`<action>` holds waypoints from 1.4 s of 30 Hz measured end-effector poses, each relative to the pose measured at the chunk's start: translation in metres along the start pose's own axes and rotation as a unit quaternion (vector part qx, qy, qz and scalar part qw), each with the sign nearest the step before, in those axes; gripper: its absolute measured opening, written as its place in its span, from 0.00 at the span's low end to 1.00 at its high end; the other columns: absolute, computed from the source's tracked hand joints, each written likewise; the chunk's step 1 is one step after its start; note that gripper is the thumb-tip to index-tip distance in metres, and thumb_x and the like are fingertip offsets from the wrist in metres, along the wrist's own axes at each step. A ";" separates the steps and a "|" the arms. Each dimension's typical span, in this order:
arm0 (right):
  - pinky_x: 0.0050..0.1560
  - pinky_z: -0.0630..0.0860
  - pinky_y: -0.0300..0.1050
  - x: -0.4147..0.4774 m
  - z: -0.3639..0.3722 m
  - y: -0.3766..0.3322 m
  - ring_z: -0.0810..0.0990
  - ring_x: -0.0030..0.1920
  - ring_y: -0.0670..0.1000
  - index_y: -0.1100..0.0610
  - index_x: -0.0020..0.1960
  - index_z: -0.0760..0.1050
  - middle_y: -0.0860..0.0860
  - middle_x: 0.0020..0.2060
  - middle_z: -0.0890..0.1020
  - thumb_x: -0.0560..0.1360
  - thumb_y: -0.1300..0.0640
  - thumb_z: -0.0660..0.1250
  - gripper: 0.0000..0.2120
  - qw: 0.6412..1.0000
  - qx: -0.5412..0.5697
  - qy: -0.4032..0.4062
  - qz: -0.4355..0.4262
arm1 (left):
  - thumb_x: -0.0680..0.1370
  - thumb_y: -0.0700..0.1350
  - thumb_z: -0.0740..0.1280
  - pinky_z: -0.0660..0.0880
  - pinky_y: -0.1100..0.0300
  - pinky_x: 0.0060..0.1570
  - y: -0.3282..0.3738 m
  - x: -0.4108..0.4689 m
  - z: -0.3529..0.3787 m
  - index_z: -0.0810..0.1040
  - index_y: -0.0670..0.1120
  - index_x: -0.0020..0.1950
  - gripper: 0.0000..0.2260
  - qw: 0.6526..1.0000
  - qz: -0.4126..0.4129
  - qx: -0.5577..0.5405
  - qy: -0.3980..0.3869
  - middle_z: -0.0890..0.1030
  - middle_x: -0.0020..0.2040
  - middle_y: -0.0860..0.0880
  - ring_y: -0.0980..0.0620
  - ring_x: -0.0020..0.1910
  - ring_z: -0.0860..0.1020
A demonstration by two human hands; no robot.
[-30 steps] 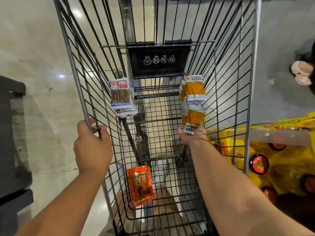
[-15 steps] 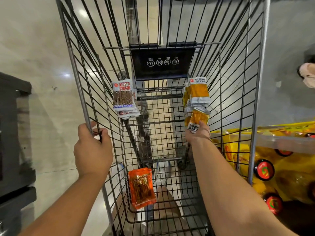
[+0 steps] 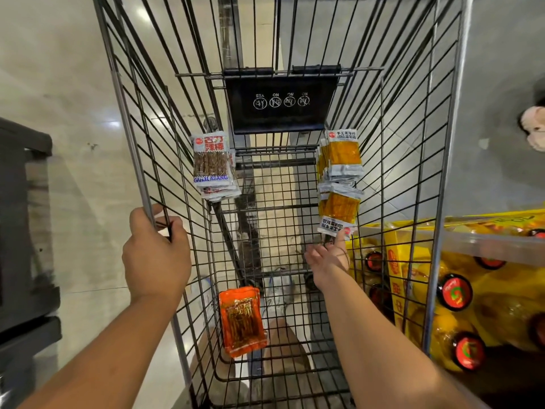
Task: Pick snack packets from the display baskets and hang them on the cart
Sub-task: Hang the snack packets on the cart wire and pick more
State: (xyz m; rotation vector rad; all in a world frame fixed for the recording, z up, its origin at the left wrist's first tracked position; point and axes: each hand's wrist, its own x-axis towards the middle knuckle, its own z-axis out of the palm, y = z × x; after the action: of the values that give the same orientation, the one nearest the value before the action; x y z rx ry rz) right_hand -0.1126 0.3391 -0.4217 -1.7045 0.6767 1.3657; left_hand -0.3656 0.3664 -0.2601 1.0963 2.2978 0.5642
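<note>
The right hand [image 3: 326, 260] no longer grips the hung yellow snack packets [image 3: 339, 207], fingers slack, one fingertip touching; left hand [image 3: 156, 255] clutches the wire cart [image 3: 123, 107] rim; hanging seems done

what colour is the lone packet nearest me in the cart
The packet is orange; the head view shows it best.

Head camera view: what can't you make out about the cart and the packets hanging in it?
What the yellow packets hang from: head view, hidden behind their own stack.
Whether the right hand pinches or only touches the lowest one: head view, fingertips hidden behind hand and packet.
Small print on the brown packets: head view, too small.
Red-capped bottles: head view, partly cut off by the right edge.
</note>
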 end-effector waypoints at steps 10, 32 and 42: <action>0.44 0.83 0.47 0.009 -0.004 -0.025 0.83 0.42 0.52 0.63 0.66 0.73 0.58 0.48 0.83 0.84 0.54 0.62 0.15 0.992 -0.089 0.039 -0.079 | 0.82 0.49 0.66 0.81 0.41 0.45 -0.001 0.000 0.001 0.68 0.53 0.59 0.09 1.000 0.000 0.000 0.002 0.83 0.46 0.49 0.41 0.44 0.83; 0.52 0.81 0.49 -0.013 0.031 -0.029 0.79 0.51 0.51 0.48 0.66 0.74 0.47 0.58 0.79 0.81 0.51 0.65 0.14 0.807 -0.560 -0.078 -0.174 | 0.82 0.49 0.66 0.81 0.41 0.45 -0.005 0.003 0.004 0.68 0.55 0.58 0.09 1.000 0.013 -0.005 0.002 0.81 0.45 0.51 0.41 0.42 0.83; 0.68 0.70 0.55 -0.014 0.066 -0.063 0.69 0.72 0.61 0.56 0.78 0.63 0.56 0.74 0.69 0.81 0.45 0.62 0.29 0.744 -0.650 -0.096 -0.121 | 0.82 0.49 0.66 0.82 0.40 0.43 -0.014 0.006 0.008 0.65 0.60 0.55 0.10 1.000 0.013 -0.006 0.006 0.78 0.43 0.60 0.42 0.40 0.84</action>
State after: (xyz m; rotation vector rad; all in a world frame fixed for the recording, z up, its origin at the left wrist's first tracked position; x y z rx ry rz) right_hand -0.0991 0.4269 -0.3952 -2.4331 -0.8855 1.9184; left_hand -0.3721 0.3646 -0.2760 1.1223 2.2907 0.5959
